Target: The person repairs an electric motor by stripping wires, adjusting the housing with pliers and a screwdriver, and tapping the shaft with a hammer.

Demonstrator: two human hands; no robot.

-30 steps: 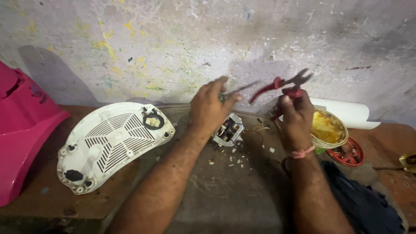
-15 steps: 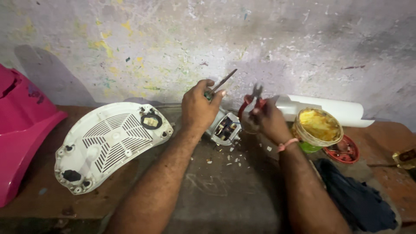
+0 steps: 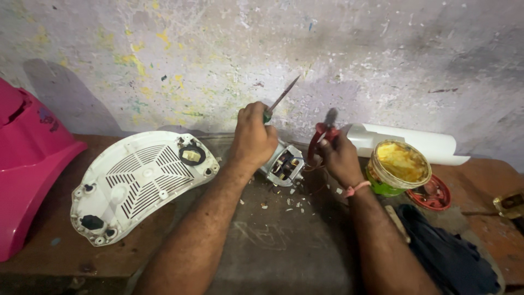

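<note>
My left hand [image 3: 254,136] is closed around a screwdriver [image 3: 281,100] whose metal shaft points up and to the right, and it rests against a small electric motor [image 3: 284,164] lying on the bench. My right hand [image 3: 339,155] grips red-handled pliers [image 3: 321,135] just to the right of the motor, jaws pointing up. Small white chips lie scattered on the dark bench in front of the motor.
A white vented appliance base [image 3: 139,183] lies to the left, a pink plastic housing [image 3: 24,164] at far left. To the right sit a green tin of yellow paste [image 3: 397,166], its red lid [image 3: 434,194], a white roll [image 3: 415,143], dark cloth [image 3: 453,251] and a brass part [image 3: 510,203].
My right hand has brought the pliers down from above the tin to beside the motor. My left hand has lowered onto the motor, the screwdriver tilting upright.
</note>
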